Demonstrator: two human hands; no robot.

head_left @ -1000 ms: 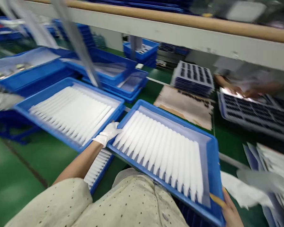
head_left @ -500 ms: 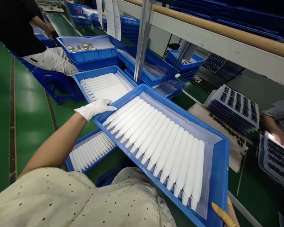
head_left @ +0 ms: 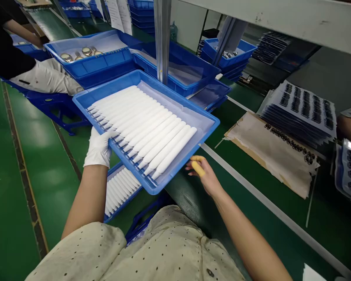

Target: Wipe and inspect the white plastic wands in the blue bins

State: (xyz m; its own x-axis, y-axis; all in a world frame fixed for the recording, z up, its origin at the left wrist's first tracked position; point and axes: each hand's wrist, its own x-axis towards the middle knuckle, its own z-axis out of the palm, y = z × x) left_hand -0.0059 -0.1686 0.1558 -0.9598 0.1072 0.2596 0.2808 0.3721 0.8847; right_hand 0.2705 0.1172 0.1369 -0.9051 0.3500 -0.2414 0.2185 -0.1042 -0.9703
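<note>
A blue tray [head_left: 206,132] lined with thin white sheet holds a row of white, sleeve-wrapped pieces [head_left: 152,125] with tapered ends. My left hand [head_left: 98,147], in a white glove, grips the tray's near left edge, thumb over the rim. My right hand [head_left: 204,173] wears yellow finger covers and is beside the tray's right corner, fingers loosely curled and apart, with nothing visible in them. The tray sits over the spot of another filled tray, which it now hides. Below it, a lower blue tray [head_left: 124,197] of similar white pieces shows partly.
Blue trays with shiny round metal pieces [head_left: 86,51] stand behind, beside a metal post [head_left: 163,43]. A seated person [head_left: 17,50] is at the left. To the right lie a paper-covered board [head_left: 269,152] with small dark parts and stacked sheets [head_left: 304,105].
The tray has moved away from my body and left, over the other filled tray. My right hand has come off its right end, while my left hand still grips the edge.
</note>
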